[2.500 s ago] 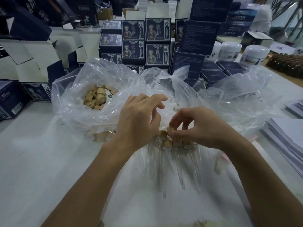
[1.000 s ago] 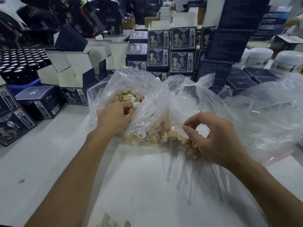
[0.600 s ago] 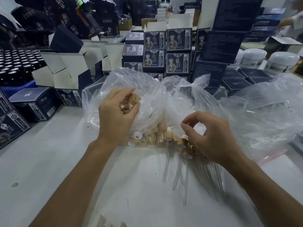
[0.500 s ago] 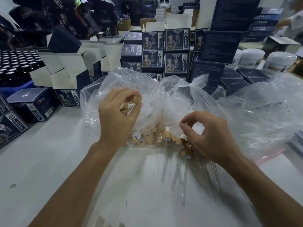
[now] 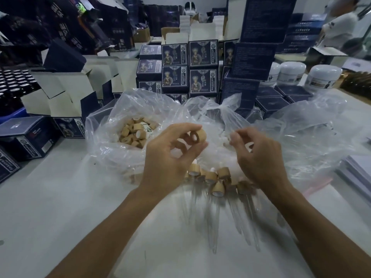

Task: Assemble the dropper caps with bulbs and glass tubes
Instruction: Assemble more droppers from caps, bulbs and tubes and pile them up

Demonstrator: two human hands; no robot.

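Observation:
My left hand [image 5: 170,157] pinches one wooden dropper cap [image 5: 199,136] between thumb and fingertips, held up over the table's middle. My right hand [image 5: 259,159] hovers just right of it, fingers curled around a small pale piece [image 5: 250,146] that looks like a bulb, mostly hidden. Below both hands lies a cluster of assembled droppers [image 5: 217,187], wooden caps up and glass tubes [image 5: 213,221] pointing toward me. An open clear bag [image 5: 100,141] at the left holds several loose wooden caps [image 5: 133,132].
More crumpled clear bags [image 5: 313,137] spread across the middle and right. Stacked dark blue boxes [image 5: 202,67] and open cartons [image 5: 66,93] line the back, white jars [image 5: 323,77] back right, dark bottles [image 5: 12,81] far left, a paper stack [image 5: 359,173] at right.
My left hand came out of the cap bag holding one cap and moved right toward the middle. My right hand rose from the droppers to meet it.

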